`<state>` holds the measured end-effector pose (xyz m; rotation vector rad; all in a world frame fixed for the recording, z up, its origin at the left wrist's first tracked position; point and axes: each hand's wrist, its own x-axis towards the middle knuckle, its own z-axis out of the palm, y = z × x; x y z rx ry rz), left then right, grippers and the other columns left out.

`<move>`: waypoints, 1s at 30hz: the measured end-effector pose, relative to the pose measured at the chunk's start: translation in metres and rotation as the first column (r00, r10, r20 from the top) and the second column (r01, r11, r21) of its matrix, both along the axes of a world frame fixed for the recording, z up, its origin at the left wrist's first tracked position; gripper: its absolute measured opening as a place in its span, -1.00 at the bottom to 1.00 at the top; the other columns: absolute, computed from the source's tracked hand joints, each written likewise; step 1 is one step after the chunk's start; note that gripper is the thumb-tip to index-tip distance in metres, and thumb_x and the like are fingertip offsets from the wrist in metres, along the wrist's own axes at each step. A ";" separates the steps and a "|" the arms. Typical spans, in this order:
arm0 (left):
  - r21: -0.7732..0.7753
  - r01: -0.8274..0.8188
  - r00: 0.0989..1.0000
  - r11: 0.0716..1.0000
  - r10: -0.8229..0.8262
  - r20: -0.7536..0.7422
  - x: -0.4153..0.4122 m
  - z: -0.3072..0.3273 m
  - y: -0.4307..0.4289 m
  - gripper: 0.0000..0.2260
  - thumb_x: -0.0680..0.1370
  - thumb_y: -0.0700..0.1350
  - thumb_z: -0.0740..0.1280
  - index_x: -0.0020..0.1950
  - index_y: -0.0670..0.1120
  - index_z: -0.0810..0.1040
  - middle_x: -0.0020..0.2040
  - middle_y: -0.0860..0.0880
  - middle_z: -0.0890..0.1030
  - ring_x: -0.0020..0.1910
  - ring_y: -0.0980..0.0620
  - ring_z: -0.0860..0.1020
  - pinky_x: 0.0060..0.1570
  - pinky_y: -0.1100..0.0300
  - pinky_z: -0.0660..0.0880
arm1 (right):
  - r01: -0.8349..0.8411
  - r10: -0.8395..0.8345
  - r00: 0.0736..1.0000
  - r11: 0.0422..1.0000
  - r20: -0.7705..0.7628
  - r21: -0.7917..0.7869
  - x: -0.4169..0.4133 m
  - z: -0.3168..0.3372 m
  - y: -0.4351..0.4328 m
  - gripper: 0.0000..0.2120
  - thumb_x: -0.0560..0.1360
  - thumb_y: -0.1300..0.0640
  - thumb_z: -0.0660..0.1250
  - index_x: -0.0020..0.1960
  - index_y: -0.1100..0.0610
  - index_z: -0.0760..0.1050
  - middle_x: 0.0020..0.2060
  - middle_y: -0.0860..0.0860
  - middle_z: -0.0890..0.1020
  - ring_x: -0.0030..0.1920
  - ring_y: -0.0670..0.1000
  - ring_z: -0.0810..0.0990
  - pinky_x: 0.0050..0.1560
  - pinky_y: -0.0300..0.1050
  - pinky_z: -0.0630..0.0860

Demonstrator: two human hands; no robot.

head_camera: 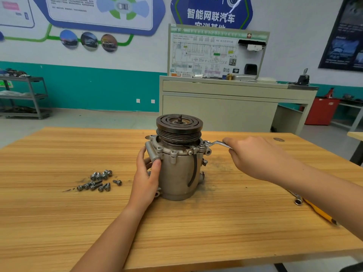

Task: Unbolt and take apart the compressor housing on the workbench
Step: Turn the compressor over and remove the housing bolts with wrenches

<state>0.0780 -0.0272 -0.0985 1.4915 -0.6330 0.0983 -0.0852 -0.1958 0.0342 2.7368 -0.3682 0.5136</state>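
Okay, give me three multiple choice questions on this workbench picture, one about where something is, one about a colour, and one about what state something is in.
1. Where do the loose bolts lie?
A. On the table to the left of the compressor
B. On top of the pulley
C. In the right hand

2. What colour is the handle of the tool near the table's right edge?
A. Green
B. Yellow
C. Blue

3. What is the right hand doing?
A. Resting flat on the table
B. Holding a loose bolt
C. Gripping a wrench set on a bolt at the housing's rim

Answers: 1 A, the bolts sit in a cluster beside the left hand. 2 B, the handle is plainly yellow. 3 C, its fingers close round the wrench handle.
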 end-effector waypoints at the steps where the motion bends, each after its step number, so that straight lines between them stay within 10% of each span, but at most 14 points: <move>1: -0.001 0.002 1.000 1.000 -0.002 -0.002 0.000 0.000 0.000 -0.54 0.62 0.00 0.14 0.50 0.08 0.11 0.08 0.39 0.31 -0.08 0.69 0.34 -0.23 0.67 0.30 | 0.015 -0.015 1.000 1.000 0.012 -0.016 0.000 -0.001 0.001 -0.68 0.58 0.16 0.06 0.32 0.05 0.28 -0.33 -0.02 0.48 -0.35 -0.01 0.44 -0.45 -0.15 0.31; 20: 0.011 -0.011 1.000 1.000 0.011 0.009 0.003 0.000 0.000 -0.55 0.63 -0.04 0.13 0.50 0.06 0.10 0.10 0.38 0.28 -0.08 0.72 0.30 -0.24 0.70 0.27 | 0.048 -0.087 0.981 0.975 -0.176 -0.218 0.006 -0.001 0.038 -0.51 0.52 0.31 0.09 0.42 0.31 0.09 -0.35 0.04 0.48 -0.49 0.03 0.26 -0.57 -0.19 0.12; 25: 0.002 -0.005 1.000 1.000 0.005 0.004 -0.002 0.004 0.002 -0.54 0.57 0.08 0.13 0.45 0.14 0.10 0.09 0.38 0.28 -0.10 0.72 0.31 -0.25 0.69 0.27 | -0.053 -0.003 0.969 0.974 -0.246 -0.221 0.000 0.016 0.017 -0.74 0.59 0.05 -0.04 0.17 0.15 0.28 -0.45 -0.05 0.32 -0.47 -0.05 0.29 -0.53 -0.17 0.24; 30: -0.006 0.006 1.000 1.000 -0.006 -0.005 -0.002 0.005 0.002 -0.51 0.51 0.14 0.12 0.42 0.19 0.10 0.09 0.41 0.28 -0.08 0.69 0.33 -0.24 0.67 0.30 | -0.076 -0.008 0.959 0.956 -0.285 -0.284 0.008 0.017 0.000 -0.65 0.55 0.24 0.06 0.32 0.11 0.15 -0.42 -0.05 0.36 -0.46 -0.05 0.31 -0.55 -0.18 0.19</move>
